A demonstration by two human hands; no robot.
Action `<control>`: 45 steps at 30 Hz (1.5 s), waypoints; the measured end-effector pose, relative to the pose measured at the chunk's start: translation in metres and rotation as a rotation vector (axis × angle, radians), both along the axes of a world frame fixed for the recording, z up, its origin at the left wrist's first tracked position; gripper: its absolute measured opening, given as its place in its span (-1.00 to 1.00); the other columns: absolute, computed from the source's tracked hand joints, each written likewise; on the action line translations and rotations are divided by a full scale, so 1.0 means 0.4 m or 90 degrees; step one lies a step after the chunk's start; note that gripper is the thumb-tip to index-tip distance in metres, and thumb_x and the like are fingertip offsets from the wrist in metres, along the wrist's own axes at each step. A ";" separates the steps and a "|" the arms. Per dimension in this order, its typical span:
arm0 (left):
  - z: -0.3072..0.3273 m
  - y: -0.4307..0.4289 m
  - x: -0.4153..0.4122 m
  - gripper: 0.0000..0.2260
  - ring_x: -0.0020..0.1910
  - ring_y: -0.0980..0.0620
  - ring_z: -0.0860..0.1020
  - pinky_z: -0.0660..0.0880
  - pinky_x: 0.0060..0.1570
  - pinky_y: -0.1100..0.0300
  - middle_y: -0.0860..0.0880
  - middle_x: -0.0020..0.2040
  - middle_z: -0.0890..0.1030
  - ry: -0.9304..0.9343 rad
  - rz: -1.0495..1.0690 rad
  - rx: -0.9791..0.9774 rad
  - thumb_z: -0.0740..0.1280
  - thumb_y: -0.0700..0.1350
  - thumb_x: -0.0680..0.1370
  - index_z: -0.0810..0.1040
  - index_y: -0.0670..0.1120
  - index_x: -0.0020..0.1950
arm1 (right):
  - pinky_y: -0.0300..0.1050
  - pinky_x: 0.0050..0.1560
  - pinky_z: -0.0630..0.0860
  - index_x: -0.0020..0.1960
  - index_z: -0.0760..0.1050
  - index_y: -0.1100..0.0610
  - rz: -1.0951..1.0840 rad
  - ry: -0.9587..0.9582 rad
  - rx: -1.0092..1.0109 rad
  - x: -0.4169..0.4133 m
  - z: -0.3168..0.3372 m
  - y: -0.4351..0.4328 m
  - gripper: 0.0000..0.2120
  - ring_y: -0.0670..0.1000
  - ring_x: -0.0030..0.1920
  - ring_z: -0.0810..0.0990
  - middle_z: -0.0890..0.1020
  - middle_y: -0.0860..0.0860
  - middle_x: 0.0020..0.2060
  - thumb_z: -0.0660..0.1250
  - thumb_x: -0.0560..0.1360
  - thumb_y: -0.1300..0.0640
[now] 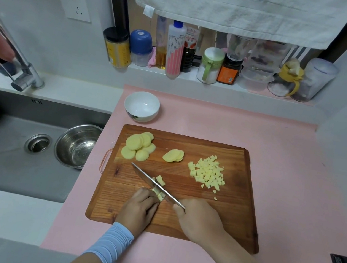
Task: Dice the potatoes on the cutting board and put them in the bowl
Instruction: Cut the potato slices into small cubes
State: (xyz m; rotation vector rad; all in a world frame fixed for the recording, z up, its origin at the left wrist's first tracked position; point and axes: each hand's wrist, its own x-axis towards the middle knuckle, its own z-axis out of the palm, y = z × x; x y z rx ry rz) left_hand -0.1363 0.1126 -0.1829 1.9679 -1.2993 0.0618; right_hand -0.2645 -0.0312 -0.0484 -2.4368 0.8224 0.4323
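A white bowl point(141, 106) stands on the pink mat point(247, 129) towards the back of the worktop, just beyond the far left corner of the cutting board point(226, 219); only its glossy white inside shows. In the sink point(3, 168) at the worktop's left edge a steel bowl point(76, 145) sits by the sink's right wall, its inside gleaming, with no contents that can be made out. The wooden board lies near the worktop's front edge, its long side running left to right. The pale yellow potato lies on it in four lots. An overlapping heap of round slices point(137, 147) sits at the far left corner, with a smaller stack of slices point(173, 156) beside it towards the middle. A loose pile of small dice point(207, 174) lies right of centre, with a few stray cubes nearer the front. A bundle of strips point(159, 187) lies front left, its far end already in cubes, and its long axis seems to run from front to back. The knife point(151, 179) crosses the strips on a diagonal, tip towards the board's far left corner and handle towards the front right. The right hand point(199, 219) is curled round the handle. The left hand point(140, 208), below a light blue sleeve point(109, 246), has its fingers bent down onto the strips, holding them just left of the blade.
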 end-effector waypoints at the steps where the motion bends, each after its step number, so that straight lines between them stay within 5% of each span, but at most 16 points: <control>1: 0.001 0.000 0.000 -0.92 -0.05 0.05 0.51 0.41 0.11 0.34 0.02 -0.08 0.56 0.002 0.001 -0.004 0.38 -0.18 0.56 0.65 -0.14 -0.09 | -0.09 -0.28 0.39 -0.33 0.31 -0.01 0.002 -0.006 0.003 -0.008 0.005 0.002 -0.58 -0.01 -0.28 0.51 0.51 -0.09 -0.34 0.15 0.67 -0.12; 16: -0.009 0.001 0.000 -0.93 -0.05 0.04 0.54 0.46 0.09 0.29 0.02 -0.09 0.60 0.016 0.024 -0.024 0.40 -0.18 0.54 0.66 -0.14 -0.10 | -0.13 -0.24 0.52 -0.26 0.43 -0.04 -0.023 0.032 0.034 -0.060 -0.013 -0.003 -0.64 -0.06 -0.27 0.59 0.58 -0.10 -0.30 0.17 0.66 -0.13; 20: -0.003 0.003 0.001 -0.89 -0.05 0.06 0.54 0.47 0.08 0.29 0.03 -0.10 0.61 0.033 0.030 -0.026 0.37 -0.14 0.54 0.67 -0.13 -0.12 | -0.13 -0.37 0.34 -0.31 0.38 -0.01 -0.034 0.038 0.064 -0.010 -0.033 0.000 -0.62 -0.04 -0.33 0.50 0.53 -0.09 -0.34 0.19 0.66 -0.10; 26: 0.019 0.011 0.008 -0.92 0.01 0.19 0.53 0.39 0.13 0.38 0.11 -0.07 0.61 0.160 0.126 -0.059 0.39 -0.11 0.49 0.66 -0.07 -0.10 | -0.10 -0.26 0.36 -0.28 0.40 0.03 -0.062 0.050 0.077 0.050 -0.035 -0.009 -0.65 0.03 -0.27 0.51 0.52 -0.06 -0.30 0.22 0.62 -0.11; 37: 0.028 -0.039 0.053 -0.88 -0.11 0.07 0.52 0.34 0.05 0.40 0.09 -0.17 0.65 0.152 0.091 0.106 0.57 -0.16 0.40 0.69 -0.01 -0.13 | -0.10 -0.31 0.38 -0.33 0.40 0.03 -0.084 -0.026 0.106 0.017 -0.020 -0.062 -0.57 -0.03 -0.33 0.51 0.54 -0.07 -0.37 0.19 0.65 -0.16; 39: 0.040 -0.067 0.047 -0.90 -0.05 0.08 0.51 0.41 0.09 0.24 0.09 -0.11 0.66 0.176 0.062 0.137 0.53 -0.14 0.45 0.70 -0.01 -0.06 | -0.10 -0.30 0.38 -0.29 0.44 0.04 -0.090 -0.051 0.080 0.004 -0.007 -0.081 -0.58 -0.03 -0.32 0.53 0.55 -0.06 -0.37 0.18 0.65 -0.16; 42: 0.068 -0.095 0.047 -0.86 0.01 0.06 0.53 0.36 0.09 0.33 0.02 -0.02 0.67 0.192 0.071 0.153 0.43 -0.19 0.52 0.69 -0.05 0.05 | -0.19 -0.33 0.40 -0.13 0.59 0.00 -0.068 -0.082 0.003 -0.022 0.014 -0.108 -0.63 -0.09 -0.29 0.56 0.60 -0.10 -0.32 0.15 0.67 -0.16; 45: 0.135 -0.081 0.073 -0.81 -0.04 0.00 0.53 0.33 0.03 0.31 -0.01 -0.08 0.61 0.226 0.272 -0.054 0.27 -0.33 0.49 0.59 -0.08 -0.04 | -0.30 -0.38 0.35 0.25 0.62 -0.16 0.008 -0.127 -0.151 -0.060 0.014 -0.135 -0.70 -0.13 -0.30 0.53 0.64 -0.19 -0.23 0.16 0.67 -0.15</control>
